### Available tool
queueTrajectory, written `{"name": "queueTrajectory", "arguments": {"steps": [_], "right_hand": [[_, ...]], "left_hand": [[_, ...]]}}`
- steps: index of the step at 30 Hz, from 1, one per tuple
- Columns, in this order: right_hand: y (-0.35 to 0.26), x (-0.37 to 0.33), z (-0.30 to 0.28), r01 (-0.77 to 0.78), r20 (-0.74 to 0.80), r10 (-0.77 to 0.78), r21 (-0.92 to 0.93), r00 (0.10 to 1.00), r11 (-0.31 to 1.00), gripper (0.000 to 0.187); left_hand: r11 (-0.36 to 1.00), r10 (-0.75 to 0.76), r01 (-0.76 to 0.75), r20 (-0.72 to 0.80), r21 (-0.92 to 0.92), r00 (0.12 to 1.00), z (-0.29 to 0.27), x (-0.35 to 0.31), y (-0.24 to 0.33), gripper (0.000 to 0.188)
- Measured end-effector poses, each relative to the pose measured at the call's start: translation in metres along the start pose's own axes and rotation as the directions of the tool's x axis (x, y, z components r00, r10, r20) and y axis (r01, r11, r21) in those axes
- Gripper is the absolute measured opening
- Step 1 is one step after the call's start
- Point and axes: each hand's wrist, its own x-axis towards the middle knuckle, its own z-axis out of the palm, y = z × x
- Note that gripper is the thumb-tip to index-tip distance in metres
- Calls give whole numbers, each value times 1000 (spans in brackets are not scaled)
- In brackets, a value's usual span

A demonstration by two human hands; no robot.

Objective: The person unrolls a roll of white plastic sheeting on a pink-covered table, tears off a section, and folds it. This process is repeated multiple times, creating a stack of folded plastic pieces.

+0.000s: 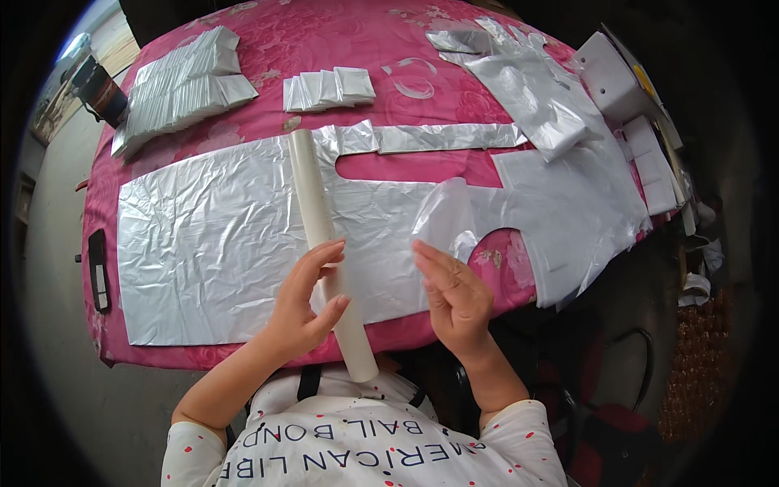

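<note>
A thin silvery-white plastic sheet (203, 235), cut with curved openings like a disposable apron, lies spread across the table. Across it rests a long whitish tube (308, 187), its near end jutting past the table edge. My left hand (304, 300) is at the tube, fingertips and thumb spread over it without wrapping round. To the right, my right hand (458, 300) is raised with its fingers stretched out and nothing visible in them. Just beyond those fingertips a loose flap of plastic (445, 215) stands up from the sheet; whether they touch it, I cannot tell.
Stacks of folded plastic (182, 89) lie at the far left, beside a dark bottle (101, 91). A smaller folded row (329, 89) is at the back. More loose sheets (531, 93) cover the right end, near white boxes (608, 73). A dark narrow object (98, 272) lies at the left edge.
</note>
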Motion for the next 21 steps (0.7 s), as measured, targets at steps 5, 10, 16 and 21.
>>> {"name": "queueTrajectory", "arguments": {"steps": [5, 10, 16, 21], "right_hand": [[-39, -14, 71, 234, 387, -276, 154, 880, 960, 30], [-49, -11, 73, 53, 318, -140, 266, 938, 962, 31], [-42, -10, 78, -345, 271, 308, 100, 912, 933, 27], [-21, -20, 76, -543, 269, 472, 399, 840, 739, 18]], "left_hand": [[690, -449, 521, 267, -503, 853, -26, 2, 20, 33], [724, -528, 553, 185, -412, 829, -49, -17, -13, 16], [788, -447, 497, 218, -363, 868, -30, -16, -16, 29], [651, -405, 426, 187, -629, 895, -26, -20, -33, 35]]}}
